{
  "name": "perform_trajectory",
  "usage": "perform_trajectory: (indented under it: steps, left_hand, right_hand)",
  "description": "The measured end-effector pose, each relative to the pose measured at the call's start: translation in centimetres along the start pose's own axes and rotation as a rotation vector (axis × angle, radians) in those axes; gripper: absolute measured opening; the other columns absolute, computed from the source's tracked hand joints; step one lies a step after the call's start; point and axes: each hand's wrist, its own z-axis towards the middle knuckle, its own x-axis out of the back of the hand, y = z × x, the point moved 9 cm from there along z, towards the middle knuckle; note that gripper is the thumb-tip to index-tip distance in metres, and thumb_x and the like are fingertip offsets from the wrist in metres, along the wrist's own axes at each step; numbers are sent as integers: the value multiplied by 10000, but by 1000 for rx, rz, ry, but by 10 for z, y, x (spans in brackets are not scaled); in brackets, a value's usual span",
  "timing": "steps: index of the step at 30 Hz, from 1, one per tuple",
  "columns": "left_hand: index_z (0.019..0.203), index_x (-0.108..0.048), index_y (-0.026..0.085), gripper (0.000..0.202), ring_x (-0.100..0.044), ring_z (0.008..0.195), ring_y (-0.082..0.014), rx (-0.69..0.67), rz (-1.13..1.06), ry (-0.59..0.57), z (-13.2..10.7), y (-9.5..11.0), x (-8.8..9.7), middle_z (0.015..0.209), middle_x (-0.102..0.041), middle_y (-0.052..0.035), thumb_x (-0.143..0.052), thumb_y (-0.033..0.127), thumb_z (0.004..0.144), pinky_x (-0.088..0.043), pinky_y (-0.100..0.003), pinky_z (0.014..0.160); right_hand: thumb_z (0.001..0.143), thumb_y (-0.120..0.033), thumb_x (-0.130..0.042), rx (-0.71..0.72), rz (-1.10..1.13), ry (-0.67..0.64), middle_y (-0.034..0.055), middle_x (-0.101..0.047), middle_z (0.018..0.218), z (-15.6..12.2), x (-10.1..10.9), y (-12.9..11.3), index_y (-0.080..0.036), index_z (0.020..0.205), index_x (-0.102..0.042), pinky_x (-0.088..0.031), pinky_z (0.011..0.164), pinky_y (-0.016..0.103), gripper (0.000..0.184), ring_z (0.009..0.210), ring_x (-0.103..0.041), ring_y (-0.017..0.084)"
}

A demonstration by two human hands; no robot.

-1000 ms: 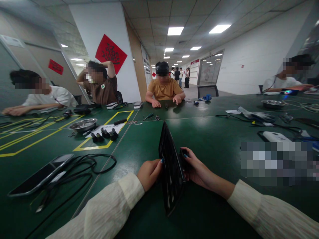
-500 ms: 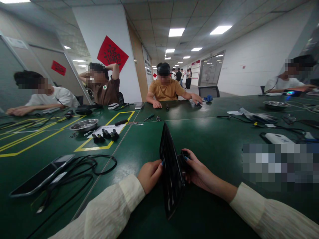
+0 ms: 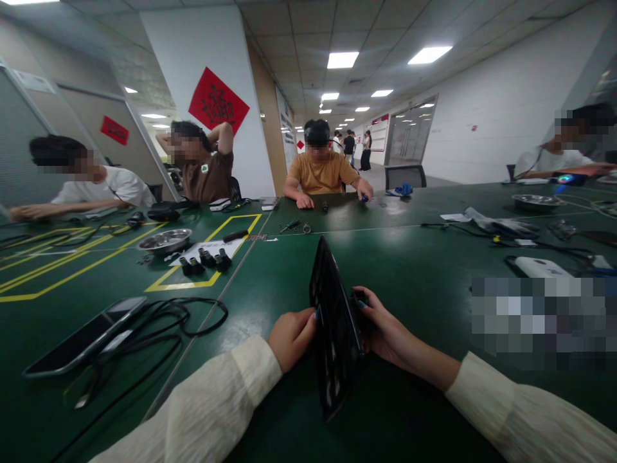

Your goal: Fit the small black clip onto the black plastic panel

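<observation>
A thin, glossy black panel [image 3: 332,347], like a small screen, stands upright on edge in front of me, seen almost side-on. My left hand [image 3: 292,337] is closed at its left face, thumb pressed to the surface; the other fingertips are hidden. On the far side, my right hand [image 3: 385,328] grips a small black part [image 3: 360,301] at the panel's back, its thumb lying along it. Whether that part is fixed to the panel I cannot tell.
To the left lie a phone [image 3: 87,337] and looped black cables [image 3: 178,318]. Beyond are a metal bowl [image 3: 166,241] and several black fittings [image 3: 205,259]. A screwdriver [image 3: 290,225] lies ahead. A co-worker [image 3: 321,173] sits opposite; a white device [image 3: 542,267] is at right.
The panel has turned slightly, its lower right edge shifting right, with both hands still on it. The co-worker opposite has drawn an outstretched hand inward, now with a small dark object.
</observation>
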Motion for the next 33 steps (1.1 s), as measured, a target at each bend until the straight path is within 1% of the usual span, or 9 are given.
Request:
perform_trajectory:
  steps: [6,14,19,25,30,33]
  left_hand:
    - [770,-555,151,499,-492,548,-141,-2,-5,-6,0,0,-1,570,-523,-18,-165,436,894,-325,-236,524]
    - [758,-545,151,502,-494,545,-142,-13,0,-4,0,2,0,563,-521,-18,-155,436,895,-337,-237,527]
    - [758,-547,152,504,-501,548,-144,-8,-12,-10,1,3,0,568,-529,-20,-156,440,893,-344,-237,526]
    - [773,-553,153,496,-497,544,-139,-5,-32,-10,0,2,1,565,-531,-18,-169,445,891,-348,-235,526]
    - [627,-480,162,542,-461,490,-122,28,-54,23,-1,0,4,498,-481,-6,-112,458,894,-335,-231,508]
    - [644,-483,164,523,-460,487,-121,36,-49,16,0,1,3,497,-481,-3,-129,456,895,-332,-230,506]
  right_hand:
    - [799,-412,-529,15,-12,3,-21,-536,734,1,-1,-1,-312,1200,-272,-347,409,184,486,512,-536,101]
    - [793,-436,-532,13,-19,0,-9,-551,796,2,3,1,-328,1200,-281,-351,392,179,490,502,-535,94]
    - [811,-420,-508,11,-26,-5,-13,-545,751,2,3,2,-328,1210,-272,-348,388,178,473,502,-535,102]
    - [797,-422,-527,16,-21,15,-21,-534,729,2,5,2,-327,1210,-279,-368,438,199,491,519,-536,107]
    - [805,-412,-517,11,-21,5,-31,-525,696,2,2,0,-328,1211,-269,-367,447,207,483,504,-528,107]
    - [808,-402,-516,8,-20,9,-31,-525,692,1,1,0,-323,1200,-275,-364,442,198,467,520,-537,110]
